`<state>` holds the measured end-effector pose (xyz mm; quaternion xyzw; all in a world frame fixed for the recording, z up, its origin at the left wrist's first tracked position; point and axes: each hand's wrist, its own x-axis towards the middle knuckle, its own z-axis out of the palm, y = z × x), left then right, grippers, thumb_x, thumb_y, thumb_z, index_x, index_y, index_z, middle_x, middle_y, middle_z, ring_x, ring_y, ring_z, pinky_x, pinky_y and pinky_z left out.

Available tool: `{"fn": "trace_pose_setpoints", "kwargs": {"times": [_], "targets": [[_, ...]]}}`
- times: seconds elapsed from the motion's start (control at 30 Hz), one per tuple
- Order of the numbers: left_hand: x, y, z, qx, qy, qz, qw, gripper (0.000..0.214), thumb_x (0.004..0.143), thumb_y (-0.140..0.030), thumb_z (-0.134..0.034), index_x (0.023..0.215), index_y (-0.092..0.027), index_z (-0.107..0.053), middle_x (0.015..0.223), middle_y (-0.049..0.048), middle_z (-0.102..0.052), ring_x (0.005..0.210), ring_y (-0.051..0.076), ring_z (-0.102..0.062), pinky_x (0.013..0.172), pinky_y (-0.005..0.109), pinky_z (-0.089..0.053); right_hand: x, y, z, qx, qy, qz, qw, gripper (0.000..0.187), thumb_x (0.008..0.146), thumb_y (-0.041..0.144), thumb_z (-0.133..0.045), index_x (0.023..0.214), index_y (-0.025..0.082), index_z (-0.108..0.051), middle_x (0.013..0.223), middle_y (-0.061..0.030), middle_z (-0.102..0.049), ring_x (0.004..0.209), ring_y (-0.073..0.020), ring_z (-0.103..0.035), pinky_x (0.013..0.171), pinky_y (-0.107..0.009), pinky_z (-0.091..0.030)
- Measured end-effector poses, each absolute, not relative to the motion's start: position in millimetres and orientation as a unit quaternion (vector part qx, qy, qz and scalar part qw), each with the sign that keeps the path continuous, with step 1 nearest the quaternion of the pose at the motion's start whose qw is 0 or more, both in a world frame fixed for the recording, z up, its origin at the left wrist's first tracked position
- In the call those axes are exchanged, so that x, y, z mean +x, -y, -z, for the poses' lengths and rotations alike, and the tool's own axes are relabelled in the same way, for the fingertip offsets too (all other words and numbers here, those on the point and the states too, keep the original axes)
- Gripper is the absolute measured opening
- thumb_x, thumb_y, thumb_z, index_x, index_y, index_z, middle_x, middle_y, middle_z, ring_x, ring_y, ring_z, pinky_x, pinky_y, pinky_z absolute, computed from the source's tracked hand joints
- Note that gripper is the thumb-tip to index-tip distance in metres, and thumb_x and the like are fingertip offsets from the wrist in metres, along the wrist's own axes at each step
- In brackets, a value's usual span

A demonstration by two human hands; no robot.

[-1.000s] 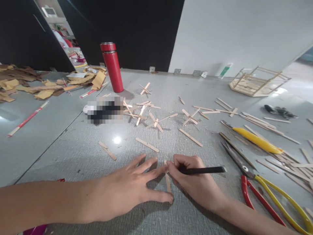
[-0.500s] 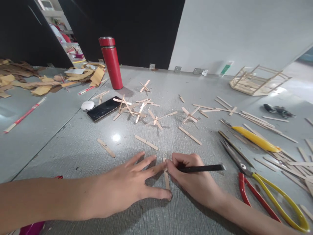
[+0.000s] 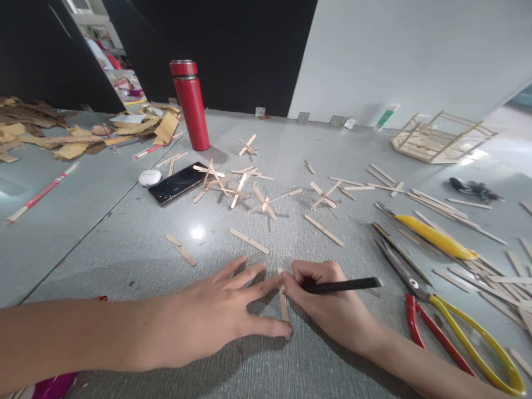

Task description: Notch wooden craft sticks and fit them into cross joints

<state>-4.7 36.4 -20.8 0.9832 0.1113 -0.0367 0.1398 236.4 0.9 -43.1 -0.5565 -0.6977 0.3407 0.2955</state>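
My left hand (image 3: 226,307) lies low over the table, fingers spread, with thumb and index finger pressing near the two ends of a wooden craft stick (image 3: 283,302). In my right hand (image 3: 334,305) is a slim black pen-like tool (image 3: 349,285), gripped in a pinch at the stick's upper part. The tool's tip is hidden behind my fingers, so I cannot tell whether it is a pen or a blade. Beyond my hands lie another craft stick (image 3: 249,241), a notched-looking stick (image 3: 180,249) and a third stick (image 3: 324,230).
Crossed-stick pieces (image 3: 265,203) stand mid-table, near a phone (image 3: 177,184), white case (image 3: 149,177) and red flask (image 3: 192,108). Right are scissors (image 3: 413,285), a yellow cutter (image 3: 434,236), loose sticks (image 3: 440,205) and a stick frame (image 3: 443,138). Cardboard scraps (image 3: 75,144) lie back left.
Both hands stay in nearly the same place on the stick. The view shifts very slightly; nothing is visibly taken hold of or let go.
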Motion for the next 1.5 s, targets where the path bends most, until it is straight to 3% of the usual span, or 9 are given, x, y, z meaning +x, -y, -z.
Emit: {"fn": "trace_pose_setpoints", "kwargs": {"times": [0.47, 0.87, 1.03, 1.27, 1.5], "targets": [[-4.2, -36.5, 21.6, 0.985, -0.110, 0.034, 0.130, 0.092, 0.074, -0.002, -0.077, 0.151, -0.040, -0.043, 0.169, 0.0153, -0.023, 0.151, 0.049, -0.031, 0.119, 0.065, -0.029, 238.1, -1.8, 44.3, -0.541, 0.710, -0.345, 0.290, 0.044, 0.096, 0.022, -0.054, 0.063, 0.023, -0.025, 0.060, 0.0083, -0.021, 0.058, -0.0118, -0.020, 0.049, -0.029, -0.019], [-5.2, -37.2, 22.8, 0.988, -0.101, 0.024, 0.114, 0.103, 0.065, -0.006, -0.087, 0.151, -0.041, -0.042, 0.168, 0.0151, -0.024, 0.148, 0.050, -0.034, 0.118, 0.063, -0.030, 240.4, -1.5, 46.0, -0.530, 0.713, -0.353, 0.292, 0.045, 0.097, 0.024, -0.055, 0.063, 0.023, -0.025, 0.060, 0.0085, -0.022, 0.057, -0.0115, -0.019, 0.047, -0.028, -0.018], [-3.8, -36.7, 23.0, 0.988, -0.101, 0.017, 0.117, 0.096, 0.069, -0.007, -0.084, 0.150, -0.040, -0.044, 0.167, 0.0153, -0.025, 0.148, 0.049, -0.036, 0.118, 0.063, -0.031, 240.0, -1.4, 44.9, -0.531, 0.715, -0.351, 0.290, 0.045, 0.097, 0.023, -0.055, 0.063, 0.023, -0.025, 0.060, 0.0082, -0.021, 0.057, -0.0116, -0.019, 0.048, -0.028, -0.018], [-4.5, -36.5, 23.8, 0.988, -0.102, 0.021, 0.118, 0.105, 0.063, -0.004, -0.086, 0.151, -0.040, -0.043, 0.168, 0.0152, -0.024, 0.149, 0.050, -0.033, 0.119, 0.063, -0.031, 238.7, -1.8, 43.2, -0.528, 0.717, -0.353, 0.288, 0.045, 0.096, 0.022, -0.055, 0.062, 0.024, -0.025, 0.060, 0.0082, -0.022, 0.057, -0.0115, -0.019, 0.048, -0.028, -0.019], [-4.5, -36.8, 23.1, 0.988, -0.103, 0.020, 0.112, 0.103, 0.066, -0.003, -0.084, 0.152, -0.040, -0.043, 0.168, 0.0154, -0.027, 0.149, 0.048, -0.034, 0.119, 0.063, -0.031, 239.2, -2.0, 42.9, -0.526, 0.720, -0.349, 0.289, 0.044, 0.095, 0.022, -0.055, 0.062, 0.023, -0.026, 0.060, 0.0086, -0.022, 0.057, -0.0111, -0.020, 0.048, -0.028, -0.019]]}}
